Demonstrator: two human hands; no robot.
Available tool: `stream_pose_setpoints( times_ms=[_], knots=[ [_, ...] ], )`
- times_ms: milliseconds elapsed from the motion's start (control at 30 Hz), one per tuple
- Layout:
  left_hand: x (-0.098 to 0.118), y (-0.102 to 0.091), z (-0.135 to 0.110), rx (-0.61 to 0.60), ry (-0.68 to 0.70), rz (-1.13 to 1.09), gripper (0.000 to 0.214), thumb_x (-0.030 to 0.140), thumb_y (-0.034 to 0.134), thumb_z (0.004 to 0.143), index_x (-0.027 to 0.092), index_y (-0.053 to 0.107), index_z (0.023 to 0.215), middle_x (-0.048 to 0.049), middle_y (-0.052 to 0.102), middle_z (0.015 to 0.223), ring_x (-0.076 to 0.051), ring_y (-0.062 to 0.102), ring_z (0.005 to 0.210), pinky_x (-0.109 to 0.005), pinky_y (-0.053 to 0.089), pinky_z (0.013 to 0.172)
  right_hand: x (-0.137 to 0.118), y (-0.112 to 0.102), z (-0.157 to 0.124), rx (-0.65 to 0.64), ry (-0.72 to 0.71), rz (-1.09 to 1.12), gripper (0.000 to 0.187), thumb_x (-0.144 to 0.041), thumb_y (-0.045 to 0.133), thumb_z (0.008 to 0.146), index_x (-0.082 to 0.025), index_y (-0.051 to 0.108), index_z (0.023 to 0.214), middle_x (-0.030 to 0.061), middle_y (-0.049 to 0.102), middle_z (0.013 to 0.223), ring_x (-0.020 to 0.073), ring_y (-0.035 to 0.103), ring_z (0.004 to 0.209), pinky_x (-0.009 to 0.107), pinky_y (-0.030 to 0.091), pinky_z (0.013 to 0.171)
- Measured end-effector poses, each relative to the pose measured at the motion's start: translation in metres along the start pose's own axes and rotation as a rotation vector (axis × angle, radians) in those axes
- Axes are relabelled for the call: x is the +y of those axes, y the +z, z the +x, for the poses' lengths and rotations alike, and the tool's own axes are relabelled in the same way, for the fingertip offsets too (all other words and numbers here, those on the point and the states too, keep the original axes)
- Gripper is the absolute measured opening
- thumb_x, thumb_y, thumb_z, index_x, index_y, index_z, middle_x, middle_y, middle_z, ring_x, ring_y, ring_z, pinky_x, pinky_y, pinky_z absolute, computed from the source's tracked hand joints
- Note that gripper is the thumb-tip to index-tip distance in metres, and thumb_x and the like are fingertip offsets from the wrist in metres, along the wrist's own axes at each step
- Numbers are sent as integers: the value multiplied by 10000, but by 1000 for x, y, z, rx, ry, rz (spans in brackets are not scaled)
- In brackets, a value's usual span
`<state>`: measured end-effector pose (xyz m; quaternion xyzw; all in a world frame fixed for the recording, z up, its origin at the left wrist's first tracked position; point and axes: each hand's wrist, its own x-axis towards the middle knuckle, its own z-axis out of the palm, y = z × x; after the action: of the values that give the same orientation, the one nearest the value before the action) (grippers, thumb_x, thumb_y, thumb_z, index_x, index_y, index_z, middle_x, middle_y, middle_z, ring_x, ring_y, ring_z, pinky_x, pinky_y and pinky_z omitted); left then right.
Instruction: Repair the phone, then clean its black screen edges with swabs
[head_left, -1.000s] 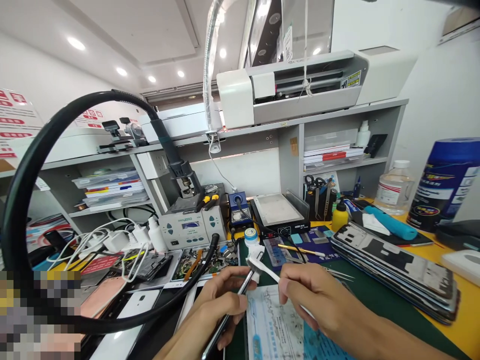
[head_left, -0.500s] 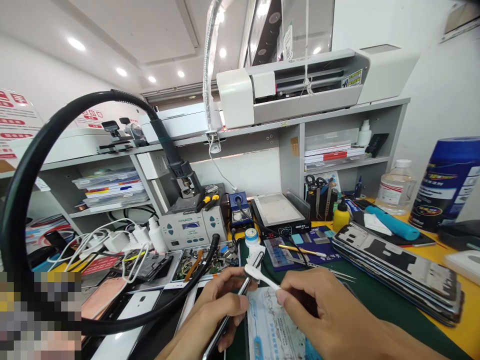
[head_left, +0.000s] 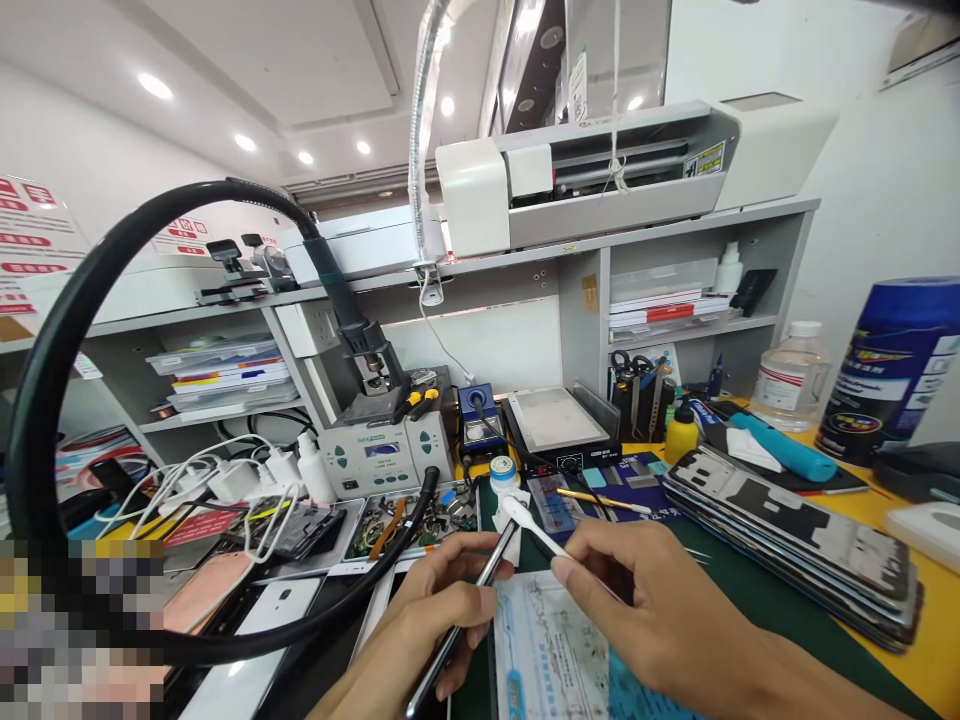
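My left hand (head_left: 431, 620) is closed around a thin dark phone (head_left: 480, 590) held on edge, its top end tilted up and away from me. My right hand (head_left: 637, 610) pinches a small white brush (head_left: 529, 523) by its handle. The brush head rests beside the phone's upper end. Under both hands a pale blue printed sheet (head_left: 551, 650) lies on the green mat (head_left: 750, 600).
A stack of phone frames (head_left: 795, 530) lies to the right on the yellow table. Behind stand a rework station (head_left: 386, 455) with a thick black hose (head_left: 150, 230), a heating plate (head_left: 555, 420), parts trays (head_left: 412, 520), a clear bottle (head_left: 787, 385) and a blue canister (head_left: 889, 365).
The brush head has shifted up and to the right along the phone's top end. My right hand moved slightly with it. The left hand keeps the phone steady.
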<state>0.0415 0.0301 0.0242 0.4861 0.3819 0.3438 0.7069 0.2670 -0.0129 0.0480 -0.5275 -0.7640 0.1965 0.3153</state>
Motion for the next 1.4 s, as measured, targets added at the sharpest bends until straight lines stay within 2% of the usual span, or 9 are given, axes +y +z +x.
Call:
stream_pose_setpoints(
  times_ms=[233, 433, 533, 667, 867, 1033, 1133, 1233, 1400],
  knots=[
    [-1, 0, -1, -7, 13, 29, 490, 272, 705, 720, 163, 595, 1185, -115, 581, 1151, -79, 504, 575, -147, 309, 322, 0, 3, -3, -69, -44, -3, 350, -393, 463, 1019, -213, 541, 729, -62, 399, 576, 125, 393, 535, 272, 278, 513],
    [1, 4, -2, -11, 27, 26, 477, 275, 726, 715, 159, 610, 1164, -82, 589, 1052, -61, 471, 528, -147, 257, 311, -1, 5, -9, -120, -69, 2, 326, -371, 496, 1008, -210, 546, 730, -54, 474, 593, 119, 426, 557, 267, 304, 555],
    [0, 3, -2, -3, 18, 25, 493, 284, 732, 715, 161, 613, 1177, -102, 598, 1097, -71, 498, 555, -144, 269, 319, -1, 4, -7, -97, -31, 41, 337, -387, 497, 1005, -212, 533, 719, -68, 403, 567, 120, 385, 532, 272, 268, 522],
    [-1, 1, -2, 3, 15, 29, 524, 262, 704, 701, 162, 602, 1205, -133, 594, 1188, -83, 502, 584, -150, 320, 330, -1, 1, -2, -71, 25, 81, 303, -360, 506, 999, -209, 536, 738, -70, 388, 586, 127, 354, 544, 273, 261, 515],
    [-2, -1, 0, 0, 15, 22, 534, 259, 708, 691, 163, 601, 1205, -142, 591, 1222, -76, 489, 565, -160, 333, 328, 0, -1, -2, -114, 59, 183, 336, -362, 431, 1044, -214, 493, 750, -74, 336, 621, 134, 309, 578, 276, 255, 524],
    [-1, 1, -1, 13, 7, 15, 511, 271, 730, 685, 169, 625, 1175, -127, 590, 1192, -79, 498, 575, -158, 312, 330, 0, 1, -6, -187, 56, 234, 359, -415, 434, 1053, -214, 530, 771, -67, 414, 616, 128, 363, 563, 265, 275, 517],
    [1, 4, -3, 12, 11, 22, 492, 269, 725, 687, 168, 635, 1160, -108, 595, 1125, -75, 497, 551, -156, 262, 322, -2, -1, -7, -216, 30, 216, 420, -421, 438, 1053, -202, 547, 712, -51, 469, 594, 129, 415, 569, 261, 296, 534],
    [2, 5, -4, 37, 12, 17, 501, 251, 704, 685, 174, 631, 1174, -99, 587, 1128, -72, 492, 553, -155, 284, 330, -4, -2, -8, -249, 7, 218, 447, -401, 437, 1052, -195, 568, 677, -44, 490, 569, 122, 410, 542, 256, 295, 519],
    [0, 3, -2, 27, 5, 20, 516, 255, 715, 683, 179, 637, 1188, -87, 589, 1102, -52, 457, 510, -161, 278, 327, -1, 0, -8, -234, -8, 132, 415, -409, 437, 1045, -203, 523, 695, -70, 379, 565, 108, 342, 526, 255, 247, 486]
  ],
)
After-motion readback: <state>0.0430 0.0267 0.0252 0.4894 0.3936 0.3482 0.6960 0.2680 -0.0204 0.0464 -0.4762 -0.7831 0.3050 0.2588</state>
